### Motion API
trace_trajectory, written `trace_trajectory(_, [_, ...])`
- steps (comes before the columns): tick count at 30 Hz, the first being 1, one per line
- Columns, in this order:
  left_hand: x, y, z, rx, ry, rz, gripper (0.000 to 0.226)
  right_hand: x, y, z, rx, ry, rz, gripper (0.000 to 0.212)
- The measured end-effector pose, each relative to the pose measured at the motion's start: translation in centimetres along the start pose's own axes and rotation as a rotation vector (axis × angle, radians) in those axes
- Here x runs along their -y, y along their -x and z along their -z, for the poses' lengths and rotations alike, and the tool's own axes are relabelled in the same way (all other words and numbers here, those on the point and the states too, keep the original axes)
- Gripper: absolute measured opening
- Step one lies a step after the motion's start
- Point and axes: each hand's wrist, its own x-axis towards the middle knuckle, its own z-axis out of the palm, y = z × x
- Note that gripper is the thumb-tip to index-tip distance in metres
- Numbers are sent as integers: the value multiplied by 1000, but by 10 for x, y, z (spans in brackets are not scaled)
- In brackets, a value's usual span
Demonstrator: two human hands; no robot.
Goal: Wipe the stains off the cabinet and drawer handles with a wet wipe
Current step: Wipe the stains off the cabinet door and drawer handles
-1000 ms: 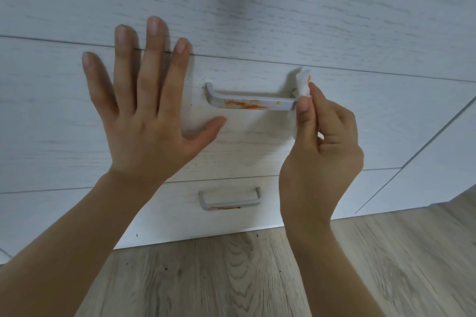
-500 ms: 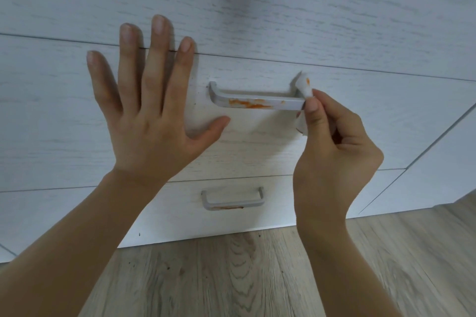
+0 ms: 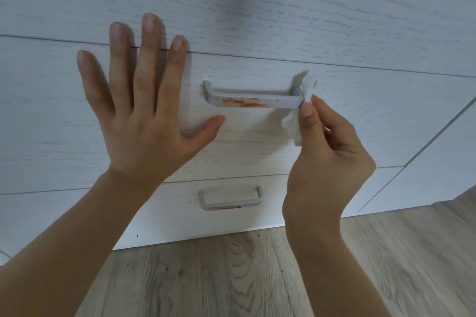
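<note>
Pinching one wipe (image 3: 306, 90), right hand (image 3: 327, 152) meets one of two handles (image 3: 251, 100); left hand (image 3: 144, 121) splayed flat.

I found nothing to read: no lettering, label, brand or number stood on the drawer fronts (image 3: 257, 136), on the handles (image 3: 252, 100), on the wipe (image 3: 296, 128) between my fingers, or on the floor.
</note>
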Motion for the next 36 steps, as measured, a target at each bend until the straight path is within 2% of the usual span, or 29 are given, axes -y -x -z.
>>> trace_trajectory(6, [1, 1, -2, -11, 9, 1, 86, 2, 3, 9, 46, 121, 26, 13])
trace_trajectory(11, [1, 1, -4, -29, -3, -4, 86, 17, -7, 30, 180, 405, 16, 23])
trace_trajectory(15, [1, 0, -4, -32, -7, -3, 86, 23, -14, 26, 247, 520, 102, 15])
trace_trajectory(17, [1, 0, -4, -33, -1, -2, 86, 22, -15, 23, 215, 473, 119, 8])
trace_trajectory(20, [1, 0, -3, -31, -6, -4, 87, 20, -14, 18, 133, 378, 156, 20])
trace_trajectory(24, [1, 0, -3, -31, -11, -3, 88, 14, -9, 8, 71, 278, 181, 18])
trace_trajectory(28, [1, 0, -4, -30, -7, -6, 87, 8, -3, 2, 25, 201, 222, 6])
trace_trajectory(32, [1, 1, -4, -31, -14, -4, 87, 4, 6, 1, 37, 290, 279, 23])
trace_trajectory(36, [1, 1, -3, -28, -11, -6, 86, 3, -1, 1, -58, 35, 128, 15])
